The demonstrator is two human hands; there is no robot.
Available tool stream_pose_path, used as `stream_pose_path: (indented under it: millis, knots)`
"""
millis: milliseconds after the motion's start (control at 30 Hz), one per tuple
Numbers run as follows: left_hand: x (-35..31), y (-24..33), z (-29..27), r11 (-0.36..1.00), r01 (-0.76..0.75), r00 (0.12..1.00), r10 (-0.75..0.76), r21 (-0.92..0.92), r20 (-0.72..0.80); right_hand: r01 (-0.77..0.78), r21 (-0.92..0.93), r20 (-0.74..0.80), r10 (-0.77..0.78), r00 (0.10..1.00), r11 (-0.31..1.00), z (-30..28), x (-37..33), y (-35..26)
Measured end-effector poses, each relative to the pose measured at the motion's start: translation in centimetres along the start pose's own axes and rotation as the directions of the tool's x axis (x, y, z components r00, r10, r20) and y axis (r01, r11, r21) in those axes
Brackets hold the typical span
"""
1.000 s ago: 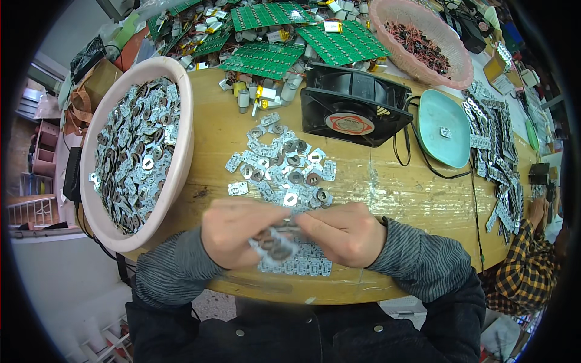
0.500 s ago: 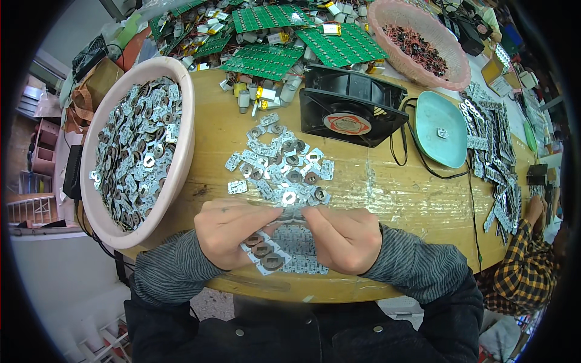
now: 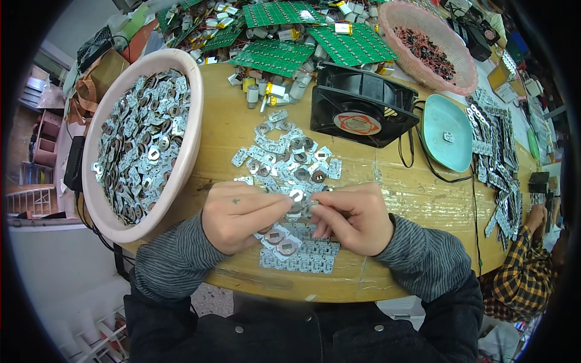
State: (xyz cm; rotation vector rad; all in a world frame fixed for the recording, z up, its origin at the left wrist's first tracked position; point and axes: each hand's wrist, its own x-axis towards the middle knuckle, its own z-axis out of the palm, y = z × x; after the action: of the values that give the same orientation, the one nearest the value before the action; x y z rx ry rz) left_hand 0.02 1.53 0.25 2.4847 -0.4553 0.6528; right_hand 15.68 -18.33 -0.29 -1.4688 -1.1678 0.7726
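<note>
My left hand (image 3: 245,216) is closed on a strip of small circuit boards (image 3: 281,241) with round brown discs, which sticks out below its fingers. My right hand (image 3: 358,219) is closed in a pinch just to the right of the left fingertips; whatever lies between its fingers is too small and covered to make out. Beneath both hands a flat panel of joined circuit boards (image 3: 302,260) rests on the table. Just beyond my fingertips spreads a loose pile of small circuit boards (image 3: 298,158), several with round discs.
At the left stands a pink-white tub (image 3: 195,121) full of small boards. A black fan (image 3: 363,100) sits beyond the pile. To its right are a turquoise tray (image 3: 445,154) and stacked board strips (image 3: 499,175). Green panels (image 3: 275,57) and a pink basket (image 3: 469,81) lie at the back.
My hands have moved apart slightly at the fingertips, and the right fingers have opened out from their tighter curl. More of the board panel shows below. The whole view has shifted a little.
</note>
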Motion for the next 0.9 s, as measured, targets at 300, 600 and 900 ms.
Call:
stream_pose_path:
  millis: [300,600,900]
  knots:
    - [0.12,-0.34,-0.14,0.999,-0.032,0.999,0.033,-0.024,0.043,-0.031,-0.006,0.109,0.031,0.994,1.0,-0.42,0.25,0.0]
    - [-0.2,0.19,-0.12,0.997,-0.014,1.0,0.016,-0.075,0.017,-0.067,0.055,0.166,0.057,0.984,0.996,-0.89,0.12,-0.48]
    - [-0.04,0.09,-0.07,0.992,-0.084,0.995,0.089,-0.094,0.049,-0.08,0.089,0.087,0.073,0.994,0.993,-0.34,-0.05,-0.18]
